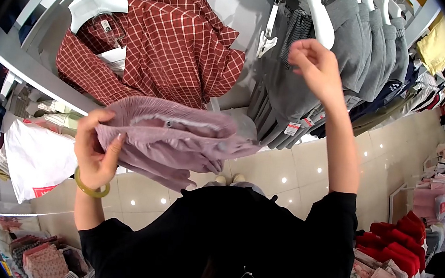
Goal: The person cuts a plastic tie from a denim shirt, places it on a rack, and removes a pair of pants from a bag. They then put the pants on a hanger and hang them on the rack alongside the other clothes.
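My left hand (94, 147) pinches one end of the gathered waistband (182, 112) of the mauve garment (170, 147), thumb on the near side, and the cloth hangs in front of me, just below the red checked shirt (162, 40). It looks light, thin and soft, so I expect it to sag and fold wherever I don't support it. The gathers should give a decent grip; I'd take the waistband at both ends to keep it level. My right hand (317, 67) is raised near the white hanger (319, 19), fingers loosely bent; I can't tell whether their tips meet.
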Motion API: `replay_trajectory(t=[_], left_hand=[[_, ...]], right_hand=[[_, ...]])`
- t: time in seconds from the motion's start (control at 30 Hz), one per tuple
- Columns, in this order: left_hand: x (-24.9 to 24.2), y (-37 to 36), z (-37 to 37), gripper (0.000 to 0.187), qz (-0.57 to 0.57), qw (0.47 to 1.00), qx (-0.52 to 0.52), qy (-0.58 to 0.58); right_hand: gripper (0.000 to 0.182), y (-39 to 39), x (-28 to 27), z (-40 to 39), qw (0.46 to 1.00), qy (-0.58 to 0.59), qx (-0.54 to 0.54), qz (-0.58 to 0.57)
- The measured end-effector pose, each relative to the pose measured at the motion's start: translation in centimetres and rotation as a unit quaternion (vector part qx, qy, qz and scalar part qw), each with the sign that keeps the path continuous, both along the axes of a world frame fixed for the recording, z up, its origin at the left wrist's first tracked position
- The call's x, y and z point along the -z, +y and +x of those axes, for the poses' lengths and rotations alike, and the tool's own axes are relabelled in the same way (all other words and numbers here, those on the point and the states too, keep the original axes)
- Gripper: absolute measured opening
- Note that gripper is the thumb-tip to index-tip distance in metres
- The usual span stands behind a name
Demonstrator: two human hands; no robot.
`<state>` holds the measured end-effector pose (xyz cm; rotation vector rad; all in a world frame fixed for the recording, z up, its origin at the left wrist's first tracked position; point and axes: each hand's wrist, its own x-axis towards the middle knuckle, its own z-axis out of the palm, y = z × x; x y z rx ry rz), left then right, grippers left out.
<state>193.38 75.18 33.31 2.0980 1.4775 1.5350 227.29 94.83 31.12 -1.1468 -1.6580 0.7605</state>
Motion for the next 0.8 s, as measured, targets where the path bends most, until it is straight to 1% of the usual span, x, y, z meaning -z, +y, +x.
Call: replay_trajectory(t=[0.03, 0.07, 0.13, 0.17, 0.23, 0.27, 0.3, 0.33, 0.4, 0.47, 0.53, 0.57, 0.6, 0.63, 0.7, 0.73, 0.77, 0.8], left_hand=[[0.4, -0.3, 0.2, 0.031, 0.01, 0.998, 0.0, 0.057], [0.7, -0.5, 0.3, 0.032, 0.021, 0.993, -0.001, 0.114], [0.9, -0.7, 1.0, 0.034, 0.045, 0.988, 0.03, 0.141], [0.9, -0.6, 1.1, 0.035, 0.068, 0.985, 0.049, 0.151], [0.7, -0.7, 1.1, 0.035, 0.094, 0.98, 0.064, 0.161], [0.4, -0.8, 1.0, 0.035, 0.067, 0.983, 0.077, 0.156], [0.1, -0.8, 0.9, 0.036, 0.04, 0.984, 0.089, 0.151], [0.1, -0.8, 1.1, 0.036, 0.043, 0.984, 0.086, 0.15], [0.2, -0.8, 2.0, 0.041, 0.008, 0.996, 0.076, 0.05], [0.3, -0.2, 2.7, 0.04, 0.01, 0.996, 0.076, 0.041], [0.5, 0.6, 3.0, 0.04, 0.012, 0.996, 0.078, 0.034], [0.9, 1.1, 3.0, 0.038, -0.004, 0.995, 0.096, 0.024], [1.2, 1.4, 3.2, 0.036, -0.021, 0.993, 0.114, 0.013], [1.3, 1.7, 3.8, 0.028, -0.046, 0.993, 0.108, -0.028], [1.9, 2.6, 4.5, 0.028, -0.05, 0.99, 0.125, -0.042], [2.3, 3.1, 4.6, 0.027, -0.055, 0.987, 0.137, -0.057], [2.5, 3.6, 4.8, 0.027, -0.075, 0.986, 0.134, -0.066], [3.0, 4.1, 5.4, 0.028, -0.106, 0.973, 0.15, -0.142]], right_hand=[[0.035, -0.3, -0.6, -1.1, 0.996, -0.064, 0.045, 0.035], [0.056, 0.2, 0.1, -2.2, 0.984, -0.089, 0.096, 0.119], [0.062, 0.6, 0.4, -4.6, 0.943, -0.19, 0.175, 0.208], [0.062, 0.8, 0.2, -5.4, 0.943, -0.19, 0.174, 0.212], [0.049, 1.1, -0.1, -6.4, 0.93, -0.267, 0.188, 0.171], [0.049, 1.3, 0.0, -6.4, 0.93, -0.266, 0.186, 0.174], [0.043, 1.7, 0.2, -6.0, 0.93, -0.274, 0.187, 0.161], [0.037, 2.1, 0.5, -5.6, 0.93, -0.282, 0.187, 0.147], [0.028, 2.4, 0.7, -4.0, 0.931, -0.271, 0.18, 0.165], [0.028, 1.6, -0.6, -2.1, 0.966, -0.206, 0.121, 0.095], [0.03, 1.4, -1.4, 0.3, 0.986, -0.147, 0.069, 0.045], [0.031, 1.8, -1.6, 1.6, 0.993, -0.111, 0.038, 0.015], [0.029, 0.8, -2.9, 2.1, 0.998, -0.035, 0.009, -0.061], [0.028, 0.5, -3.8, 3.0, 0.997, -0.002, -0.018, -0.08], [0.028, 0.3, -4.8, 4.9, 0.991, 0.04, -0.065, -0.106], [0.032, 0.2, -5.0, 5.6, 0.987, 0.085, -0.085, -0.102], [0.034, 0.0, -5.3, 6.3, 0.986, 0.104, -0.094, -0.096], [0.036, -0.2, -5.7, 6.7, 0.983, 0.123, -0.102, -0.089]])
